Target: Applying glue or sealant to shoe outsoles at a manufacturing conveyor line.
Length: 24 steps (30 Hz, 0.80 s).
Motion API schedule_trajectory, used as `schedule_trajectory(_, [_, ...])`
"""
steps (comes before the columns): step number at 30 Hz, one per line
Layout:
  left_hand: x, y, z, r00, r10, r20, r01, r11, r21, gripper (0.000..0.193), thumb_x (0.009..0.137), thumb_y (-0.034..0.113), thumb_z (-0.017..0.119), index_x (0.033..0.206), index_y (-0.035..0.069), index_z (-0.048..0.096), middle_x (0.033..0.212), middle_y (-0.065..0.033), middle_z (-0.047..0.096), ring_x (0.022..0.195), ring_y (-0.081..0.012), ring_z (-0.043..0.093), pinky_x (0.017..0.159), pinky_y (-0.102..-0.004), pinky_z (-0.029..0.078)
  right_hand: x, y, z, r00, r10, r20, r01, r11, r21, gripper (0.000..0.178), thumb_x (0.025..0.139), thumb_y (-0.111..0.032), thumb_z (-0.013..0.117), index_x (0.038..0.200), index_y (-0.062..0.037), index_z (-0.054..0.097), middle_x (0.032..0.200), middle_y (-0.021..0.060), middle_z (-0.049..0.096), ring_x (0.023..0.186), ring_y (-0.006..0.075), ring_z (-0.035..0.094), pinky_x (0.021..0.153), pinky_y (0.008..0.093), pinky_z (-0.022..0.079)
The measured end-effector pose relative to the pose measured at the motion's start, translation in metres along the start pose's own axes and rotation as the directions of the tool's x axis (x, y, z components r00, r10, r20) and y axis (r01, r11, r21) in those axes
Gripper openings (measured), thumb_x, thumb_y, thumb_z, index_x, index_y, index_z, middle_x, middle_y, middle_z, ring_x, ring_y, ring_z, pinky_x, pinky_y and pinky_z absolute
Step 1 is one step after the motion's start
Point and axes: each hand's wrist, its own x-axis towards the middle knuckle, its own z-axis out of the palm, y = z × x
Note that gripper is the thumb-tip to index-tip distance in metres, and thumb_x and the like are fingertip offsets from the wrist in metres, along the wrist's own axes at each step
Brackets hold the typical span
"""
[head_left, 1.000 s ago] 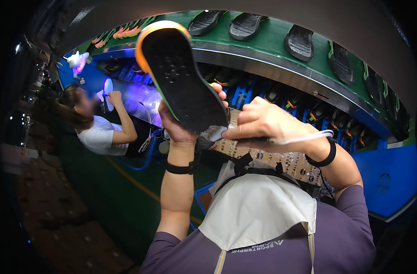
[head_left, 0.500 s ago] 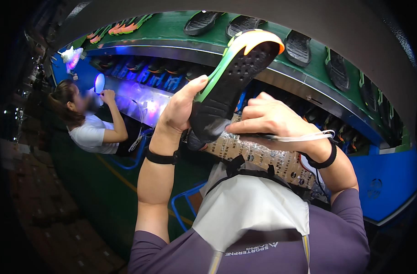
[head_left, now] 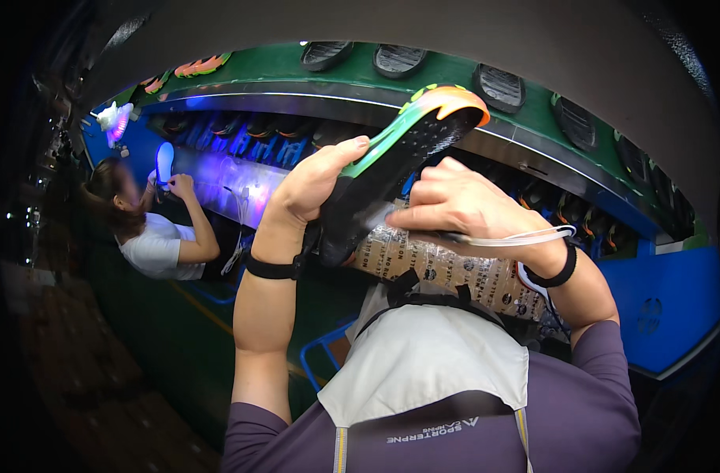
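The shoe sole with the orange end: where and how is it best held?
Probably by its green side edge, coming from the left, as the left hand does: the long sole slants up rightward, that edge faces left, and the right hand sits opposite.

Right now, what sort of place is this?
Probably a shoe factory: black soles line a green surface, a green-edged sole is held in front, and another person handles a sole-shaped piece.

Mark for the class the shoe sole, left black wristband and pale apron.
Shoe sole (head_left: 395, 169): head view, middle of its black face.
Left black wristband (head_left: 271, 270): head view, middle of its strap.
Pale apron (head_left: 431, 355): head view, middle of its cloth.
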Motion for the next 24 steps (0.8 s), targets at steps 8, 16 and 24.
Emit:
schedule_trajectory(8, [-0.012, -0.052, 0.004, 0.994, 0.07, -0.079, -0.099, 0.875, -0.474, 0.064, 0.11, 0.043, 0.029, 0.145, -0.005, 0.053, 0.129, -0.0249, 0.069, 0.114, -0.0351, 0.071, 0.101, -0.0477, 0.059, -0.013, 0.019, 0.006, 0.947, 0.162, -0.276, -0.057, 0.934, 0.353, 0.027, 0.087, -0.014, 0.083, 0.113, -0.0091, 0.079, 0.096, 0.0068, 0.075, 0.085, 0.0238, 0.068, 0.08, 0.0374, 0.053])
schedule_trajectory(16, [-0.018, -0.104, 0.015, 0.965, 0.248, 0.084, -0.179, 0.858, -0.482, 0.077, 0.106, 0.056, 0.023, 0.149, -0.002, 0.049, 0.133, -0.0257, 0.066, 0.12, -0.0407, 0.067, 0.103, -0.0509, 0.056, 0.006, 0.04, 0.046, 0.872, -0.005, -0.489, -0.091, 0.981, -0.172, 0.037, 0.084, -0.008, 0.081, 0.121, -0.0062, 0.074, 0.085, 0.0077, 0.066, 0.077, 0.0273, 0.062, 0.071, 0.0386, 0.05])
schedule_trajectory(24, [-0.017, -0.118, -0.011, 0.923, 0.378, 0.07, -0.236, 0.701, -0.673, 0.079, 0.108, 0.056, 0.016, 0.147, -0.001, 0.053, 0.136, -0.0248, 0.065, 0.125, -0.0374, 0.065, 0.11, -0.0504, 0.05, -0.003, 0.018, 0.026, 0.995, 0.095, -0.026, -0.075, 0.899, 0.431, 0.028, 0.09, -0.02, 0.08, 0.117, -0.0113, 0.079, 0.097, 0.0096, 0.073, 0.092, 0.0263, 0.064, 0.086, 0.04, 0.05])
